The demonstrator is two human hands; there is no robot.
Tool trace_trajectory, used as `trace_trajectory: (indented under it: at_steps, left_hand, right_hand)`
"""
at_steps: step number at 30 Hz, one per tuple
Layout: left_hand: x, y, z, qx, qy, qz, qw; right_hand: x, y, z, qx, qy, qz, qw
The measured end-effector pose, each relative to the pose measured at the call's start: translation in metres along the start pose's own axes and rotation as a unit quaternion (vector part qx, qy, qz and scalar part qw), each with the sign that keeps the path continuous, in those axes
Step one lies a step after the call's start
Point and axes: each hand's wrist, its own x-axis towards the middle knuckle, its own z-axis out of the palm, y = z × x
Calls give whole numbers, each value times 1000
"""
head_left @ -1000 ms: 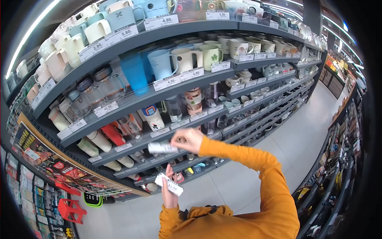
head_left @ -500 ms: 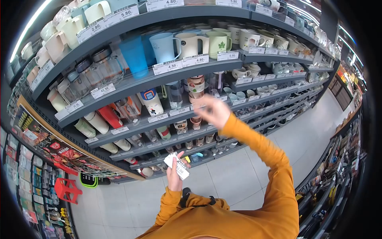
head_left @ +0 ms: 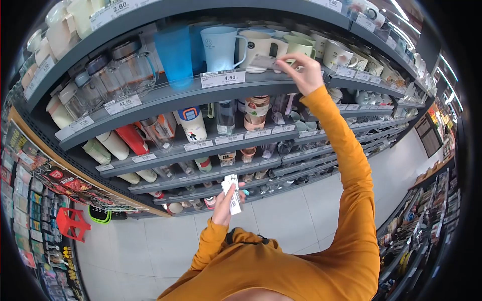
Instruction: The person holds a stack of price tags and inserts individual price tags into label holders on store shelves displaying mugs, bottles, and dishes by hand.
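Note:
My right hand (head_left: 303, 71) is raised to the mug shelf, thumb and fingers pinching a greyish price tag (head_left: 264, 62) by its right end. Behind that tag stands a cream mug (head_left: 256, 47), with a light blue mug (head_left: 219, 47) to its left and green mugs (head_left: 299, 46) to its right. On the shelf edge below the blue mug is a 4.50 price label (head_left: 223, 78). Lower down, in front of the bottom shelves, my left hand (head_left: 223, 206) holds white price tags (head_left: 231, 194) upright between thumb and fingers.
A tall blue cup (head_left: 173, 57) and glass jugs (head_left: 131, 67) share the shelf at left. Bottles and tumblers fill the lower shelves. A red stool (head_left: 73, 223) and a green basket (head_left: 100, 214) are on the floor at lower left. Another stocked shelf (head_left: 416, 228) runs along the right.
My right hand has risen to the mug shelf, where the greyish tag now shows in its fingers. My left hand has shifted right with its tags, and the view has moved closer to the mugs.

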Motion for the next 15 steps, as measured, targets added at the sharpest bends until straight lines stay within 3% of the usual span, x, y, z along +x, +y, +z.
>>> trace_trajectory:
  at_steps: [2, 4, 6, 7, 11, 12, 15]
  left_hand:
    - [10, 10, 12, -12, 15, -4, 1000]
    - [20, 12, 11, -29, -34, 25, 999]
    - [29, 19, 25, -34, -37, 62, 997]
    - [36, 17, 23, -3, -59, 87, 994]
    - [52, 14, 20, 36, -24, -51, 998]
    - [57, 11, 20, 32, -47, -37, 998]
    - [68, 2, 17, 24, -78, -10, 997]
  right_hand:
    - [-13, -14, -7, 57, 42, 30, 997]
    - [-57, -22, -5, 72, 70, 83, 992]
    - [-115, -28, 10, 105, 38, 136, 984]
    - [-149, -37, 20, 143, -8, 257, 956]
    - [-257, -51, 72, 316, -114, 443, 831]
    - [-268, -55, 77, 340, -133, 488, 793]
    - [-278, -54, 81, 375, -200, 506, 750]
